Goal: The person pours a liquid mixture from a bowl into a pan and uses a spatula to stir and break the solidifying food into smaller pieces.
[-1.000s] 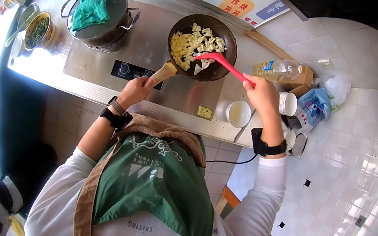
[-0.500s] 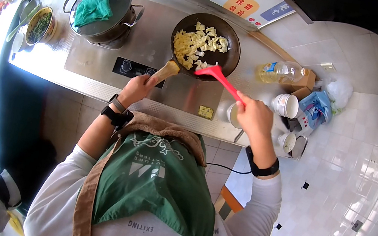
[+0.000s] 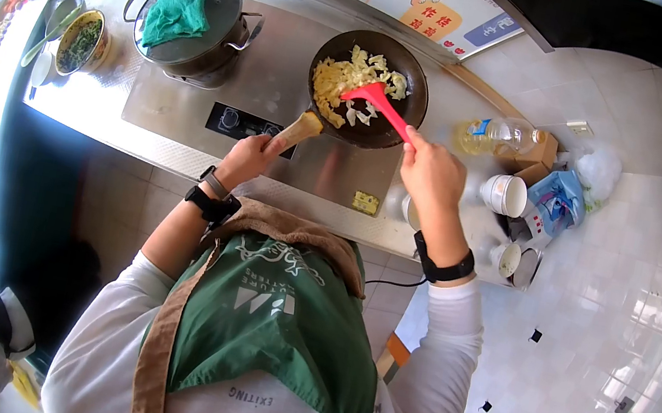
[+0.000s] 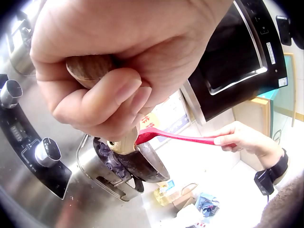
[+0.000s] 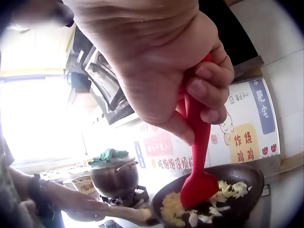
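The left hand grips the wooden handle of a dark wok. In the left wrist view its fingers wrap round the handle's end. Pale yellow pieces that look like egg lie in the wok. The right hand holds a red spatula, whose blade is over the food in the middle of the wok. In the right wrist view the right hand's fingers curl round the spatula's handle, and the blade hides some of the pieces.
A lidded pot with a green cloth stands left of the wok, and a bowl of greens farther left. To the right are an oil bottle, stacked white bowls and a blue bag. A small yellow packet lies near the counter's front edge.
The spatula blade has moved from the wok's near side up toward its middle, and the right hand has shifted left. The left hand keeps its grip. The whole head view has shifted slightly.
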Tool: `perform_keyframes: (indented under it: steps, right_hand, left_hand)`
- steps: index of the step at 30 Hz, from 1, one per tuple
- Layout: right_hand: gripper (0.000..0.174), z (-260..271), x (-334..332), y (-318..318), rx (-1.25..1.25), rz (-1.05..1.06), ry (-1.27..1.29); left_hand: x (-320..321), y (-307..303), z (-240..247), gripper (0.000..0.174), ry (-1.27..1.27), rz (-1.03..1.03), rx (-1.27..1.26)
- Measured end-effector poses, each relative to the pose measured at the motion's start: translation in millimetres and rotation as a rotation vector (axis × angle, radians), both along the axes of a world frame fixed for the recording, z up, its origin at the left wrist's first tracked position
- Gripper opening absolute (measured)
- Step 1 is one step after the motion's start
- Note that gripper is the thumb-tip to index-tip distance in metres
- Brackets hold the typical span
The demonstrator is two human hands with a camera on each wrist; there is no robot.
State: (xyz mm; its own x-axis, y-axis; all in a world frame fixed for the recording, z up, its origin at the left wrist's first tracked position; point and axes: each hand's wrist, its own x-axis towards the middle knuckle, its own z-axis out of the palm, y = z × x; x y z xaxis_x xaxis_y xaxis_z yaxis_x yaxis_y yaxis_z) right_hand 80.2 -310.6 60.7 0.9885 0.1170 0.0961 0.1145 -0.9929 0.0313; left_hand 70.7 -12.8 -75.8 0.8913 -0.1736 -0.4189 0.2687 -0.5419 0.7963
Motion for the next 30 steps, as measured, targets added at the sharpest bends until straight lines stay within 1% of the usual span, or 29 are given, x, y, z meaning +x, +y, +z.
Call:
perform_keyframes:
  steps: [1,2,3,5,6,9,10,11,13,16,17,18,19,20,22,23,25,27,30]
  right_hand:
    - [0.029,10,4,-1,-0.005,0.037,-0.047]
    - [0.028,26,6,4,0.024,-0.017,0.065]
    - [0.028,26,10,1,0.023,-0.014,0.066]
    - [0.025,26,25,-5,0.031,0.144,0.061]
    - [0.025,9,34,-8,0.052,0.160,0.109]
    - [0.026,8,66,-25,0.043,0.195,0.115]
    - [0.028,23,72,-30,0.035,0.208,0.138]
    - [0.030,44,75,-27,0.016,0.158,0.207]
    - [0.030,49,92,-38,0.052,0.164,0.270]
    - [0.028,27,108,-30,0.104,0.222,0.250]
    - [0.029,10,110,-27,0.045,0.232,0.217]
    - [0.028,4,112,-33,0.057,0.234,0.190]
    - [0.028,4,113,-37,0.069,0.236,0.164]
    - [0.028,15,113,-37,0.068,0.246,0.165]
    - [0.027,42,113,-36,0.032,0.126,0.297]
    - [0.027,44,114,-32,0.033,0.133,0.303]
    - [0.030,45,114,-24,0.029,0.171,0.243]
    - [0.029,10,117,-21,0.032,0.271,0.193]
    - [0.028,23,113,-28,0.049,0.257,0.136]
  left_hand:
    - [0,0,2,0.053,0.012,-0.004,-0.008]
    - [0,1,2,0.053,0.014,-0.001,-0.008]
    - [0,1,2,0.052,0.000,-0.008,0.005]
    - [2,4,3,0.051,-0.014,-0.009,0.019]
    - [3,7,3,0.051,-0.014,-0.015,0.014]
    - [11,16,0,0.050,-0.037,-0.019,0.020]
    - [14,20,0,0.051,-0.035,-0.054,0.029]
    - [14,22,-1,0.051,-0.028,-0.088,0.039]
    - [15,24,4,0.051,-0.026,-0.085,0.049]
    - [17,25,10,0.052,-0.035,-0.100,0.065]
    - [18,26,11,0.052,-0.039,-0.116,0.067]
    - [18,26,11,0.052,-0.040,-0.108,0.068]
    - [17,26,11,0.052,-0.047,-0.097,0.065]
    - [16,26,10,0.051,-0.053,-0.083,0.063]
    - [18,27,10,0.051,-0.039,-0.094,0.055]
    - [18,28,11,0.051,-0.031,-0.115,0.045]
    - [18,27,14,0.051,-0.001,-0.107,0.055]
    - [19,25,17,0.051,0.025,-0.102,0.060]
    - [18,25,17,0.051,0.015,-0.094,0.074]
